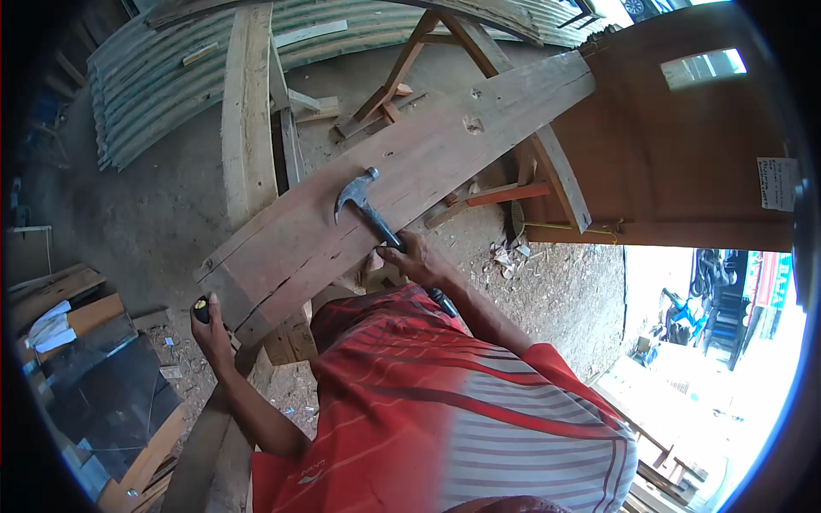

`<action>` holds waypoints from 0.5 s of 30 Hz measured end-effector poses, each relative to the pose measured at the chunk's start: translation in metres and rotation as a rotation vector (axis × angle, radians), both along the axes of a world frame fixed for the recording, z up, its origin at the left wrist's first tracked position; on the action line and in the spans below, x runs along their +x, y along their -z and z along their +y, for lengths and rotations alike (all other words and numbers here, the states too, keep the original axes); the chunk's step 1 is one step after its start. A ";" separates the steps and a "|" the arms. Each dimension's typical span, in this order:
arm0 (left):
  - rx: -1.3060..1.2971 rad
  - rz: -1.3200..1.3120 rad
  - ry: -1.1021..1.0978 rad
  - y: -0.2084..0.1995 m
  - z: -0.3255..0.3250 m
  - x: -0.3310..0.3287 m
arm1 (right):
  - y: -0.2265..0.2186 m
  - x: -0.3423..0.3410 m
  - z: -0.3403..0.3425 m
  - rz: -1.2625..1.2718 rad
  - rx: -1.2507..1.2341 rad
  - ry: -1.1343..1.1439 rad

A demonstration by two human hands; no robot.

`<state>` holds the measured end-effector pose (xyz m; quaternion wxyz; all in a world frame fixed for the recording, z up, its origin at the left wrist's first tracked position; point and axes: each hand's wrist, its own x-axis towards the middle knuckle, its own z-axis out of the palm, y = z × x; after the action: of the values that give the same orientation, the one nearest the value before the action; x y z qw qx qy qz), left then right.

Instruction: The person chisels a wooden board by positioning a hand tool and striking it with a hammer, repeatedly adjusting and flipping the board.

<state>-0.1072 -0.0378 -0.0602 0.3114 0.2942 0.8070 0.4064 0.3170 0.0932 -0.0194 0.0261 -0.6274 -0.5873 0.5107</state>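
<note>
A long, weathered wooden plank (295, 224) lies slantwise in front of me, from near left to far right. It has a crack along its near end and a hole further up. A claw hammer (363, 205) rests with its steel head over the plank. My right hand (419, 259) is closed around the dark grip at the plank's near edge. At the plank's near left end, my left hand (211, 332) grips a small rounded black object with a yellow top (202, 309); its kind is hard to make out.
Wooden trestles (466, 43) and an upright beam (248, 111) stand around the plank. Corrugated sheets (145, 111) lie at the back left. A large brown panel (633, 145) is at the right. Wood offcuts and a dark board (111, 410) are piled at the lower left.
</note>
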 end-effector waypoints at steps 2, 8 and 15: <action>-0.005 -0.053 -0.001 0.006 0.006 -0.012 | 0.001 0.001 -0.002 0.034 -0.005 0.009; 0.023 -0.447 -0.117 0.022 0.015 -0.039 | 0.009 0.012 0.001 0.027 0.154 -0.109; 0.170 -0.412 -0.031 0.048 0.010 -0.045 | -0.003 0.004 0.007 0.042 0.116 -0.118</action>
<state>-0.1521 -0.0274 -0.1084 0.4373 0.2178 0.6937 0.5293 0.3214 0.0999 -0.0167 0.0445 -0.5781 -0.6513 0.4896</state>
